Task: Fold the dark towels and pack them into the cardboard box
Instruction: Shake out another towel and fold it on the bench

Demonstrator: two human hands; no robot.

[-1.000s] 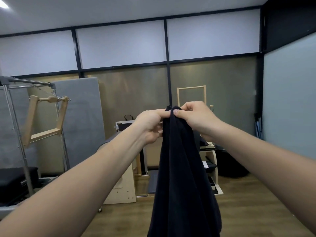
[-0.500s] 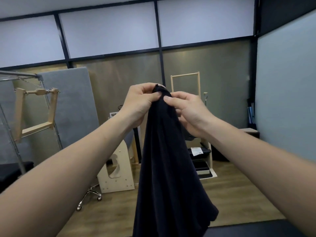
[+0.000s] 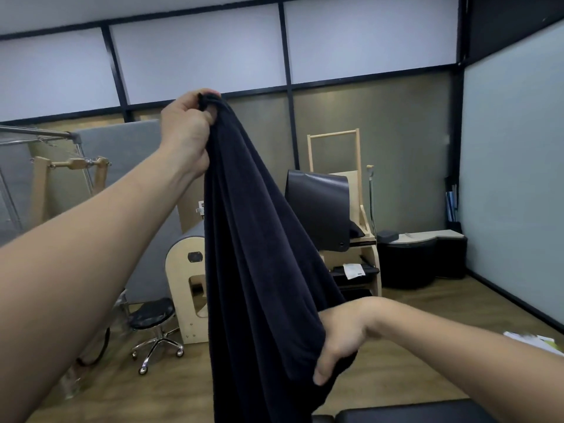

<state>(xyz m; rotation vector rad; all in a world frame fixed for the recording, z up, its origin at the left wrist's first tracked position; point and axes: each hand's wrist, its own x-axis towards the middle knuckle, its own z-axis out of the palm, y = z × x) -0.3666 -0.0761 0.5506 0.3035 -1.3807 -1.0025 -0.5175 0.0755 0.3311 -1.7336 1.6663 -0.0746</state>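
Observation:
A dark towel (image 3: 259, 254) hangs in long folds in front of me, from upper centre down past the bottom edge. My left hand (image 3: 186, 132) is raised high and pinches the towel's top corner in a closed grip. My right hand (image 3: 338, 340) is low on the towel's right side, fingers curled around its lower edge. No cardboard box is in view.
A black padded surface (image 3: 406, 415) lies at the bottom right edge. Behind the towel stand a wooden barrel unit (image 3: 186, 285), a black stool on castors (image 3: 154, 328) and a wooden chair with a dark mat (image 3: 320, 209). A metal frame (image 3: 39, 138) is at left.
My right hand left the towel's top and slid down its right edge to grip low. My left hand lifted the top corner higher and to the left.

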